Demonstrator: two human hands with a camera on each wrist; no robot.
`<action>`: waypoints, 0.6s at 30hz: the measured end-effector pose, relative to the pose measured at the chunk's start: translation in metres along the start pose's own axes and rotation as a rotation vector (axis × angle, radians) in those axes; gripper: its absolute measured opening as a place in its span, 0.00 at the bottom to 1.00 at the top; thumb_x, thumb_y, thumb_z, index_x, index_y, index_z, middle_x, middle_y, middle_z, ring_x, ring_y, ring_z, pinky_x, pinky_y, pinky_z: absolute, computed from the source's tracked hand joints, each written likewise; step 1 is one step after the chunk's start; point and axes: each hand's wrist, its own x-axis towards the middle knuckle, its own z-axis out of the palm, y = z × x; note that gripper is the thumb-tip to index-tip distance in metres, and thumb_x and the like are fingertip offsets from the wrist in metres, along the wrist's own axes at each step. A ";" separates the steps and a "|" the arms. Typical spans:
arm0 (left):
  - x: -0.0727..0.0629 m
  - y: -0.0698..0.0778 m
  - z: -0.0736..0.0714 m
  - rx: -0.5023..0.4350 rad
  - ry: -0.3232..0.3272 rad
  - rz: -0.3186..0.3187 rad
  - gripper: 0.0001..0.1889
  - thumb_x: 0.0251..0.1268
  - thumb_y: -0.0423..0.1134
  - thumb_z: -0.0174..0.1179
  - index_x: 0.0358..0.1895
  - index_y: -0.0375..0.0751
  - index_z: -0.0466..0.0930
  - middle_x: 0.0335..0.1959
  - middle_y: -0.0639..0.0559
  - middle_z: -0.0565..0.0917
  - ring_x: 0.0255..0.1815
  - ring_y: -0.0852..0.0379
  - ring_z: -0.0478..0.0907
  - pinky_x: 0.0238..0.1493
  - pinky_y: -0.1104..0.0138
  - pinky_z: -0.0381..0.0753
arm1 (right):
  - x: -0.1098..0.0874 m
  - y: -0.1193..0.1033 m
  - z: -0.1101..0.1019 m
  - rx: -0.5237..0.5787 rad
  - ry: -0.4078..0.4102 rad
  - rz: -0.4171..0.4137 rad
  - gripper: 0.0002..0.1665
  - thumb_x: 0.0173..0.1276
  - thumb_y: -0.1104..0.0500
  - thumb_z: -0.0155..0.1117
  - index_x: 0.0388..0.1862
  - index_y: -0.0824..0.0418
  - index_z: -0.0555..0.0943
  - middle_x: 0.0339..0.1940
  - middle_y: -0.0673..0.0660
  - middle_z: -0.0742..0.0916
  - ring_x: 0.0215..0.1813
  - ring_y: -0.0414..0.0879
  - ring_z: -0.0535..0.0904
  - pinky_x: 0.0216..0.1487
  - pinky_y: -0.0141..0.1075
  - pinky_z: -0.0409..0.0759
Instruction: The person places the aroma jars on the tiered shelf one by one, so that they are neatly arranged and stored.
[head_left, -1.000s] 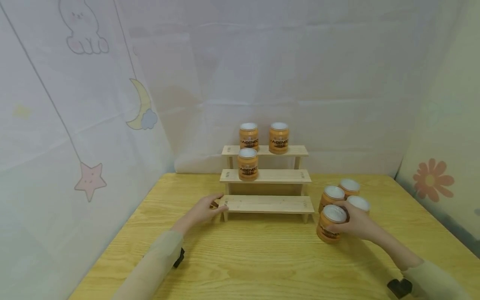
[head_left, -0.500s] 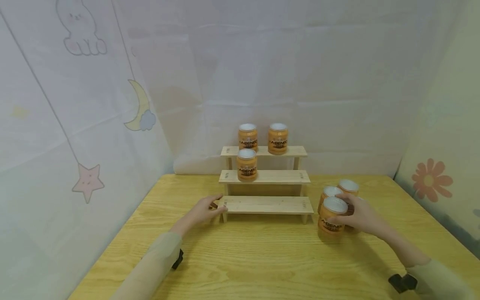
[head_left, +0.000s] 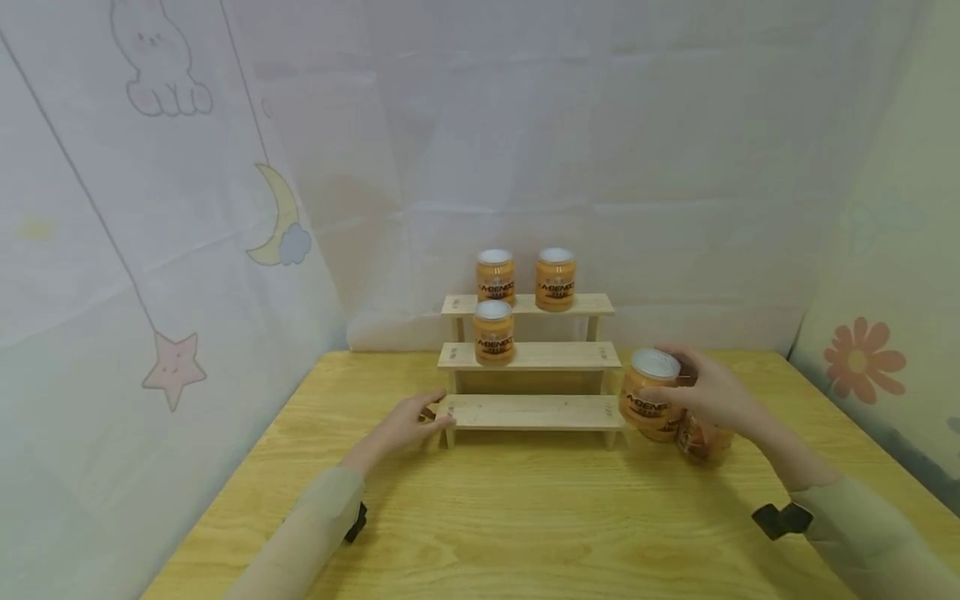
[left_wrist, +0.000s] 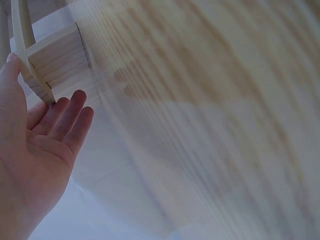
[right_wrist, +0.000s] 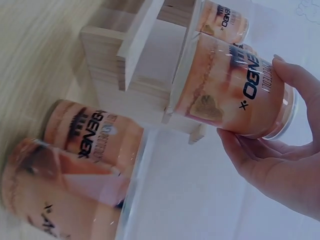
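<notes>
My right hand grips an orange jar with a white top and dark lettering, thumb and fingers round its upper part. The jar is raised and slightly tilted, right of the three-step wooden stand. My left hand holds the left end of the stand's lowest board between thumb and forefinger; its other fingers are extended in the left wrist view. Two similar jars stand on the top step, and one jar sits at the left of the middle step.
Below the held jar, another orange jar stands on the wooden table, partly hidden by my hand. Two jars, one being the front jar, appear in the right wrist view. A pale printed cloth hangs behind the table.
My right hand has lifted the front jar off the table and carried it up, away from me and slightly left. The left hand stays at the stand.
</notes>
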 end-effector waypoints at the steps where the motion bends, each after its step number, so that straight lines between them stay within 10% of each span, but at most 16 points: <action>1: 0.000 0.000 0.000 0.000 0.001 -0.001 0.37 0.63 0.55 0.58 0.70 0.40 0.61 0.66 0.44 0.70 0.51 0.49 0.77 0.52 0.56 0.79 | 0.003 -0.002 0.000 0.004 0.002 0.001 0.47 0.59 0.45 0.68 0.72 0.60 0.59 0.59 0.66 0.75 0.58 0.60 0.74 0.49 0.48 0.79; 18: 0.000 -0.003 0.002 -0.023 0.008 0.010 0.37 0.63 0.57 0.58 0.70 0.41 0.61 0.66 0.43 0.69 0.51 0.48 0.77 0.53 0.56 0.79 | 0.063 -0.030 0.012 0.180 0.015 -0.021 0.47 0.59 0.46 0.69 0.70 0.61 0.59 0.62 0.64 0.74 0.62 0.58 0.71 0.57 0.53 0.75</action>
